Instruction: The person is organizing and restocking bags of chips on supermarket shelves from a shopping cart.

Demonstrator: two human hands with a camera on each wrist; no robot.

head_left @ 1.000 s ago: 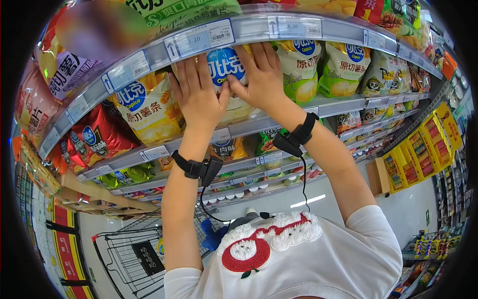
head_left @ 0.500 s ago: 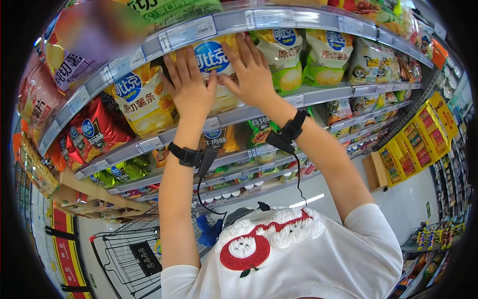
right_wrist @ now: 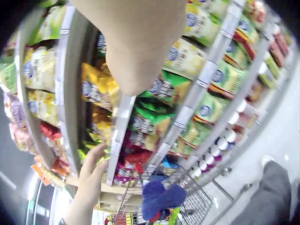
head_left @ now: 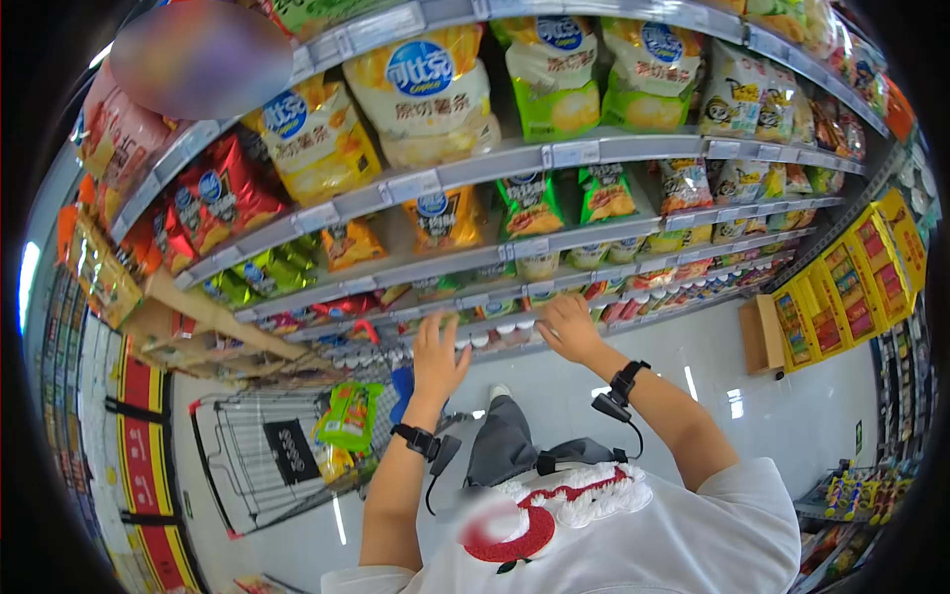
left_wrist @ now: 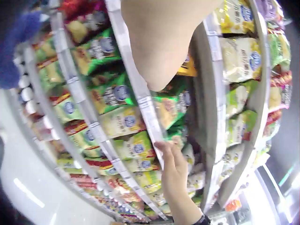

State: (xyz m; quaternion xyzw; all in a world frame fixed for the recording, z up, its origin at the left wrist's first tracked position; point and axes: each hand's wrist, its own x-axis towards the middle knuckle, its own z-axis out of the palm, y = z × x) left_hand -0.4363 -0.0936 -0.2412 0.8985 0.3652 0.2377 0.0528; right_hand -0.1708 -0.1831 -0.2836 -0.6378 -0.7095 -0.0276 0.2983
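My left hand (head_left: pixel 440 356) and right hand (head_left: pixel 574 330) hang in front of the lower shelves with fingers loosely extended, holding nothing. Above them, a large white-and-yellow Copico chip bag (head_left: pixel 426 94) stands upright on the upper shelf. To its left leans a yellow Copico bag (head_left: pixel 317 139), and to its right are white-and-green ones (head_left: pixel 549 84). Orange snack bags (head_left: pixel 442 220) and green snack bags (head_left: pixel 530 203) fill the shelf below. In the left wrist view the right hand (left_wrist: pixel 176 180) is seen before the shelf edges; the right wrist view shows the left hand (right_wrist: pixel 89 180).
A wire shopping cart (head_left: pixel 247 455) stands at the lower left with a green package (head_left: pixel 348 416) in it and something blue at its handle. At the right is a yellow display rack (head_left: pixel 841 287) beside a cardboard box (head_left: pixel 760 335). Metal shelf edges (head_left: pixel 594 150) run across in front.
Both hands have come off the large Copico chip bag and dropped toward the body. That bag stays on the upper shelf. The view has tilted lower, bringing the cart's contents into sight.
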